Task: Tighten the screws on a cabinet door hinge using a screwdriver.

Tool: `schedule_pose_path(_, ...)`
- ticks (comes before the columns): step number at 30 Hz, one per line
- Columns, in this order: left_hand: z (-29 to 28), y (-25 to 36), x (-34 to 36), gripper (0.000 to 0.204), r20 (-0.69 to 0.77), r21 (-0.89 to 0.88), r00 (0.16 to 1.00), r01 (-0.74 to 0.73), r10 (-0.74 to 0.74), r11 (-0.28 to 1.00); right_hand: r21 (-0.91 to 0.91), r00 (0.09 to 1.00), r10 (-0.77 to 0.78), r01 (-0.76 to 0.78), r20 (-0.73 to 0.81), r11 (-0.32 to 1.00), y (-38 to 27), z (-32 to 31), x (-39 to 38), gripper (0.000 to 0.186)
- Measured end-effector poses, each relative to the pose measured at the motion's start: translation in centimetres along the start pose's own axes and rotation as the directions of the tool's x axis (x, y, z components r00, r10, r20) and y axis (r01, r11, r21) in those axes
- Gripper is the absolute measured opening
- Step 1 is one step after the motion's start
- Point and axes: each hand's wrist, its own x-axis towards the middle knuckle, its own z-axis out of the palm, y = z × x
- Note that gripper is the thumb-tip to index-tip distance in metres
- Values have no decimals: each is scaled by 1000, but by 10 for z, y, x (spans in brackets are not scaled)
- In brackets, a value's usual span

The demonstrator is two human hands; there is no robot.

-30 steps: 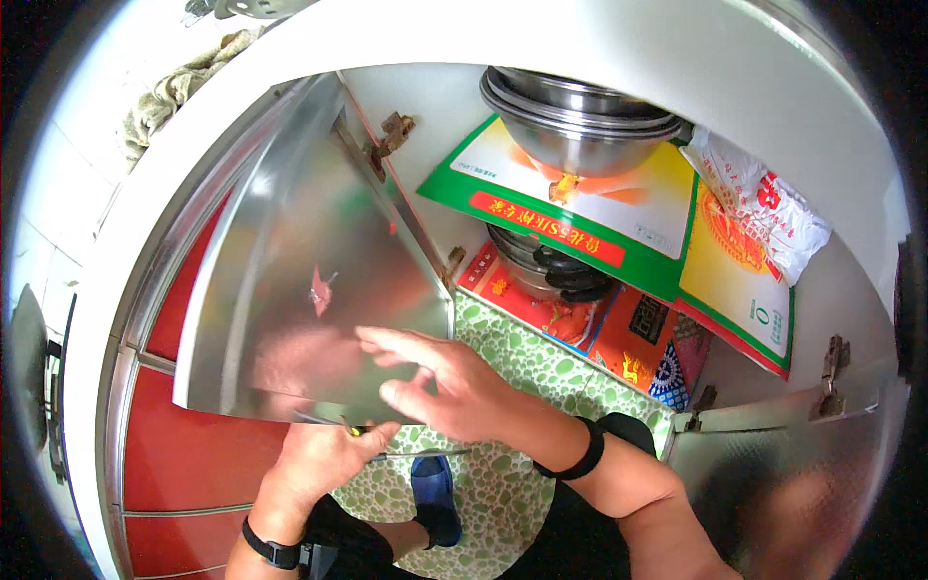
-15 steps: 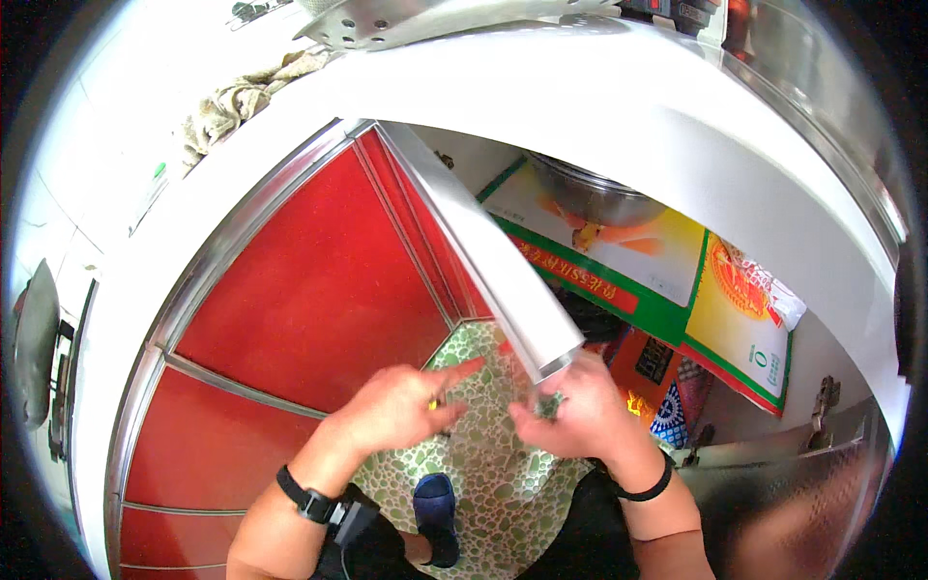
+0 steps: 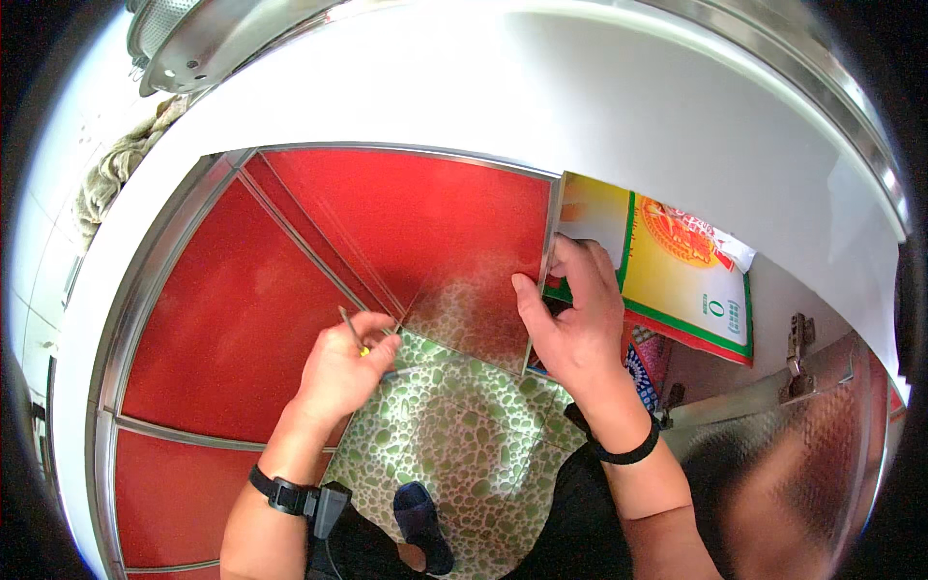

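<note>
My right hand (image 3: 575, 309) grips the metal-trimmed free edge of a red cabinet door (image 3: 435, 222), thumb on the red face and fingers bent round the edge. My left hand (image 3: 348, 358), lower left of it, is closed on a thin metal tool with a yellow part (image 3: 365, 351) near the hinged joint of the red panels (image 3: 217, 300). Right of the door, the opening shows yellow-and-green cardboard (image 3: 681, 290), a white plastic bag partly hidden, and blue patterned material (image 3: 641, 372) below.
A white counter (image 3: 628, 77) curves over the cabinet, with a crumpled cloth (image 3: 130, 159) and perforated steel colander (image 3: 193, 48) at upper left. An open steel-backed door with hinges (image 3: 768, 464) stands at lower right. Below are green pebble-patterned flooring (image 3: 459, 435) and my blue slipper (image 3: 416, 517).
The left door has swung from wide open toward closed, now showing its red face and covering much of the interior. My right hand has moved onto its edge; my left hand keeps the tool.
</note>
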Motion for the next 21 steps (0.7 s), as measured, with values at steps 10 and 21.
schedule_pose_path(10, -46, 7, 60, 78, -179, -442, 978, 17, -106, 897, 243, 962, 213, -251, 171, 937, 2, 0, 4, 33)
schedule_pose_path(21, -49, 19, 77, 91, -215, -295, 972, 26, -93, 955, 283, 944, 230, -294, 235, 913, 7, 8, -1, 26)
